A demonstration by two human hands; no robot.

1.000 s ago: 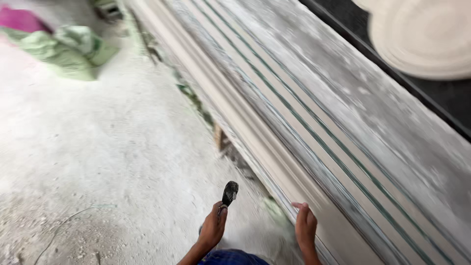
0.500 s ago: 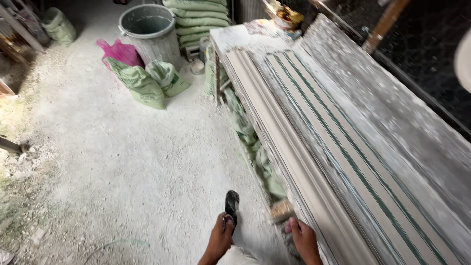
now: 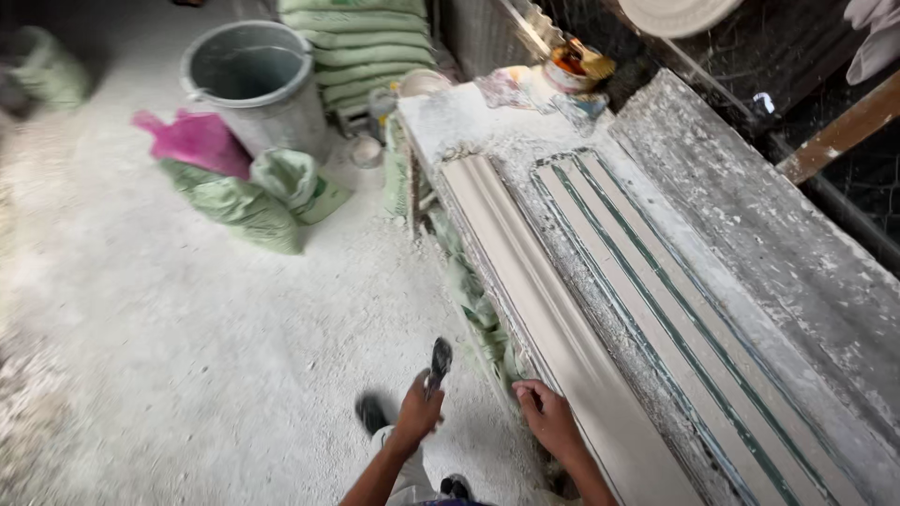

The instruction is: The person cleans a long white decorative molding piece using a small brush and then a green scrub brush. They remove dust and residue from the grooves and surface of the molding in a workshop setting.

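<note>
My left hand (image 3: 417,412) was closed around the handle of a small dark tool (image 3: 438,361), its blade end sticking up past my knuckles; the blur kept me from telling what kind of tool it was. It hung over the dusty white floor (image 3: 187,356), just off the near side edge of the long workbench (image 3: 759,225). My right hand (image 3: 548,417) lay on the near end of the pale moulded strip (image 3: 553,319) that ran along the workbench's left edge, fingers curled down over the strip's outer lip. I could not tell whether they gripped it or only rested there, and they held nothing else.

Beside that strip, toward the middle of the workbench, lay a flat mould with green lines (image 3: 675,309) running its length, and white powder covered the surface around both. At the far end of the workbench stood a small open tin (image 3: 572,67) with scraps beside it. On the floor by the far left corner of the workbench stood a grey bucket (image 3: 258,84), with green sacks (image 3: 253,197) and a pink bag (image 3: 192,136) slumped against it, and a stack of green sacks (image 3: 361,47) behind.
</note>
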